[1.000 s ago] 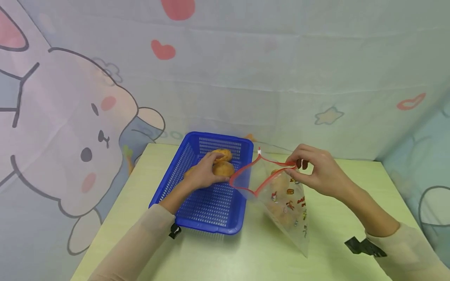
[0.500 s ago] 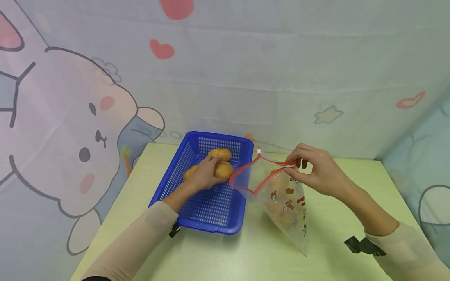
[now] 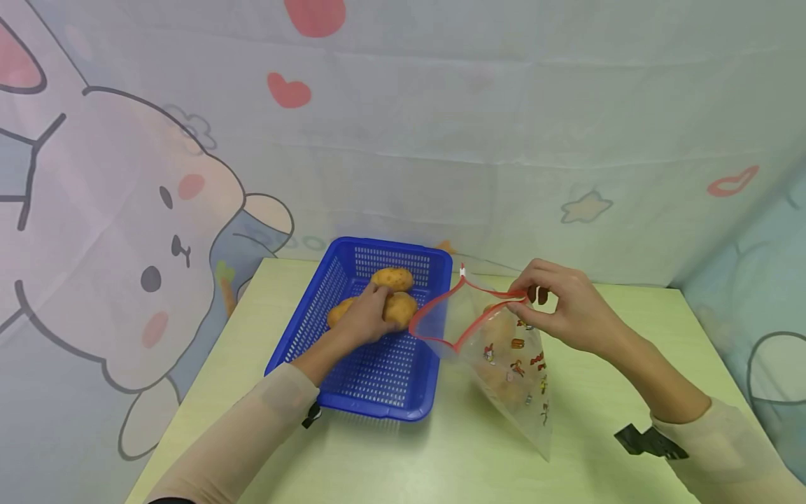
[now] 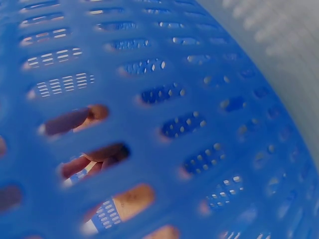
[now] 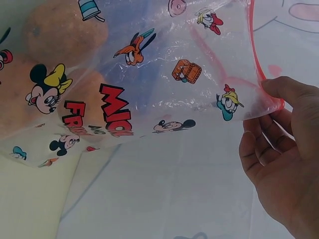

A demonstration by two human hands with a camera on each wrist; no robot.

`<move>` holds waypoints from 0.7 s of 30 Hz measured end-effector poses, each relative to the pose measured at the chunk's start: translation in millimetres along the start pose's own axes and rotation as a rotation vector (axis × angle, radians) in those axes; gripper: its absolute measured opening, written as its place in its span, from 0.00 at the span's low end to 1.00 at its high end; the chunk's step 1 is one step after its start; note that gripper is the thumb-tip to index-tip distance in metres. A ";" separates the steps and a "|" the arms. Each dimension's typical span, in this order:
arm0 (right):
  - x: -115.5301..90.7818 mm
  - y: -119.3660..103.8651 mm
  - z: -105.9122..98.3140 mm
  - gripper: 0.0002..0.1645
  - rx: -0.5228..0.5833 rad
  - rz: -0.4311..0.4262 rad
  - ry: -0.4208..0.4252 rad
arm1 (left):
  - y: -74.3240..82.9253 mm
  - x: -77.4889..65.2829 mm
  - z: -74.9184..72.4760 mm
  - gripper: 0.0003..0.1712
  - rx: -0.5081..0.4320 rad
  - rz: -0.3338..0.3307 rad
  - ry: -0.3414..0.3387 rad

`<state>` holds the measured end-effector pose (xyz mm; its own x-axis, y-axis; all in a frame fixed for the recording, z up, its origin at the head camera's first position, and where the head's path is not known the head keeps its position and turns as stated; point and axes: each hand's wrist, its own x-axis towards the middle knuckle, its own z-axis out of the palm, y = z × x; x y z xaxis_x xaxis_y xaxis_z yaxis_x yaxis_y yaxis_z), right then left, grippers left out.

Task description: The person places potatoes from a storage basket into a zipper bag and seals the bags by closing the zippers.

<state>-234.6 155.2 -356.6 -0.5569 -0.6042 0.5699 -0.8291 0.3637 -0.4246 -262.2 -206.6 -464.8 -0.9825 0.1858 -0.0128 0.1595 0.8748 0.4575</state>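
Observation:
In the head view my left hand (image 3: 365, 316) is inside the blue plastic basket (image 3: 436, 392), its fingers and thumb around a potato (image 3: 401, 311). Two more potatoes lie close by, one potato (image 3: 392, 279) behind and another potato (image 3: 341, 311) partly covered by the hand. Thumb and fingers of my right hand (image 3: 567, 306) pinch the red zip edge of a clear printed zip bag (image 3: 518, 364). The bag's mouth gapes toward the basket, and several potatoes (image 5: 65, 35) show through its film. Basket slots (image 4: 134, 134) block most of the left wrist view.
Basket and bag stand on a pale green table (image 3: 604, 392). Behind them hangs a cloth backdrop (image 3: 504, 140) with cartoon prints. The basket's right wall is close beside the bag's mouth.
My left hand has shifted slightly back and left on the potato, uncovering more of the one behind. The right hand keeps its pinch on the bag, nearly still.

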 end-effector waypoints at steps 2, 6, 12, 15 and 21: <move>0.0 -0.1 0.2 0.17 0.005 0.001 -0.001 | -0.2 -0.5 0.2 0.40 -0.001 0.000 -0.003; -0.3 -0.3 0.2 0.17 0.007 0.002 0.002 | 0.0 -0.9 0.5 0.42 0.002 0.001 -0.008; -1.3 0.1 0.5 0.17 0.003 0.000 0.005 | 1.1 0.0 1.7 0.43 0.016 0.024 -0.020; -1.5 0.9 0.3 0.17 0.000 0.002 0.004 | 2.8 -0.2 -0.8 0.44 0.010 0.023 -0.018; -0.4 2.9 0.9 0.16 -0.003 0.006 -0.001 | 9.2 -4.5 -15.6 0.44 -0.049 0.028 0.012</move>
<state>-236.8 155.9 -358.7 -0.5619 -0.6028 0.5664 -0.8258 0.3698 -0.4257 -257.8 -206.3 -446.7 -0.9789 0.2043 0.0107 0.1821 0.8463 0.5006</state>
